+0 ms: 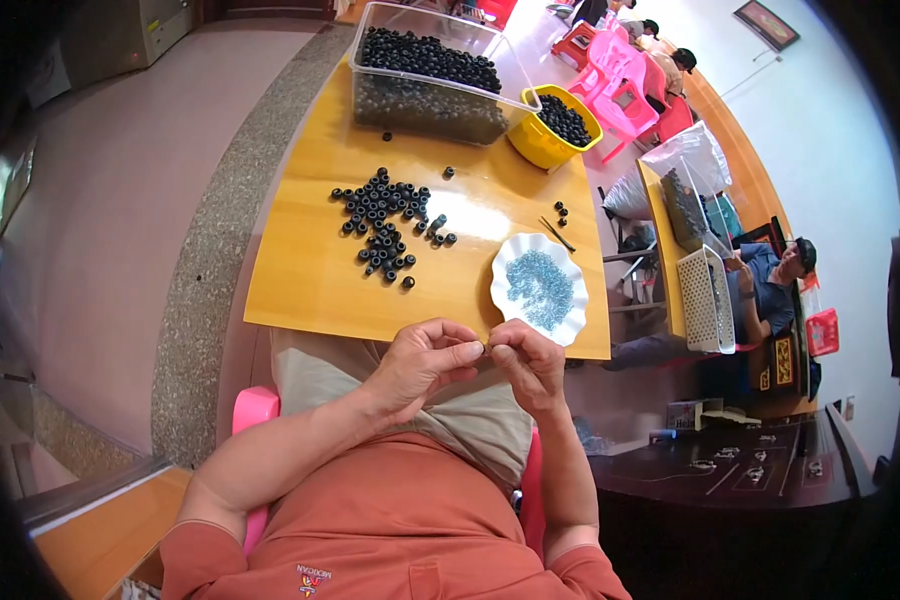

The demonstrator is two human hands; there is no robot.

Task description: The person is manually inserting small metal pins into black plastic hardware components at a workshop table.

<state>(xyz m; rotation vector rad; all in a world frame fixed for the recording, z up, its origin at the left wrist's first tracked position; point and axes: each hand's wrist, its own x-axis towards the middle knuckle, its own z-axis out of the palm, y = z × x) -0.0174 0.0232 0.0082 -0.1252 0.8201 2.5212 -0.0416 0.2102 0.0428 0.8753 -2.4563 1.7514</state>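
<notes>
My left hand point(430, 362) and my right hand point(530, 366) meet at the fingertips in front of the table's near edge, above my lap. Both are closed in a pinch around something too small to make out. Just beyond my right hand, a white scalloped plate point(504, 262) holds many tiny clear-blue pieces point(542, 288). A loose heap of black bead-like pieces with holes point(380, 205) lies on the table, farther off to the left. Two thin dark sticks point(557, 233) rest behind the plate, beside a few black pieces point(561, 212).
The yellow wooden table point(300, 270) carries a clear plastic bin point(425, 75) of black pieces at its far end, and a yellow basket point(545, 145) of the same beside it. A person point(770, 290) sits at another table on the right, near a white perforated basket point(705, 300). Pink chairs point(615, 85) stand farther back.
</notes>
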